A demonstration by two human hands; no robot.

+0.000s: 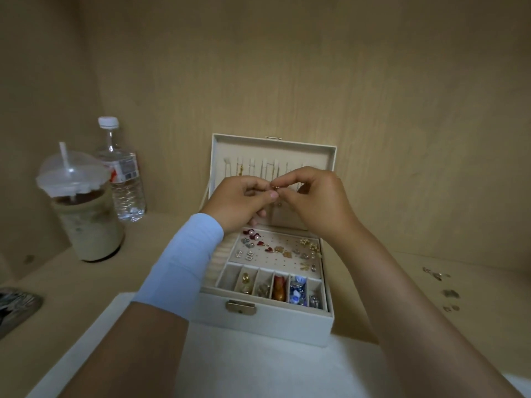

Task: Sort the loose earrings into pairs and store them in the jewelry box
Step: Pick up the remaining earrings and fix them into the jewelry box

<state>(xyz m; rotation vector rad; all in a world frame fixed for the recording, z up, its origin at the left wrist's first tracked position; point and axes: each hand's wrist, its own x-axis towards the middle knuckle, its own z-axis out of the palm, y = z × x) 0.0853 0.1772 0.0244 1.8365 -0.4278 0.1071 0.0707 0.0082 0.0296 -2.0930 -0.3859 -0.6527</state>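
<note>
Left of frame, surroundings: an iced drink cup (86, 214) with domed lid and straw stands on the bench (149, 239). A clear water bottle (123, 179) stands just behind it, and a dark patterned object (17, 308) is cut off by the left edge.
Right of frame: loose earrings (442, 285) lie scattered on the bare bench, well apart from the box.
Jewelry box (264, 323): centre of frame, latch toward the camera, resting on the far end of a white cloth (258, 369). Its lid (273, 147) stands open and upright, close to the back wall panel.
Box contents: the stud panel (275, 251) carries red, pearl, silver and gold pieces. The front row of compartments (273, 285) holds gold, amber and blue items.
In the way: both forearms cross over the box. The pale blue sleeve (184, 265) on the left forearm covers part of its left side.
Gold earring (275, 187): held in the air in front of the lid's chain hooks, above the rear of the stud panel.
Left hand (241, 202): fingers narrow, thumb and forefinger pinching the gold earring from the left.
Right hand (313, 202): fingers narrow, pinching the same piece from the right.
Open room: bare bench lies between the box and the loose earrings, with a further gap between the cup and the box.
</note>
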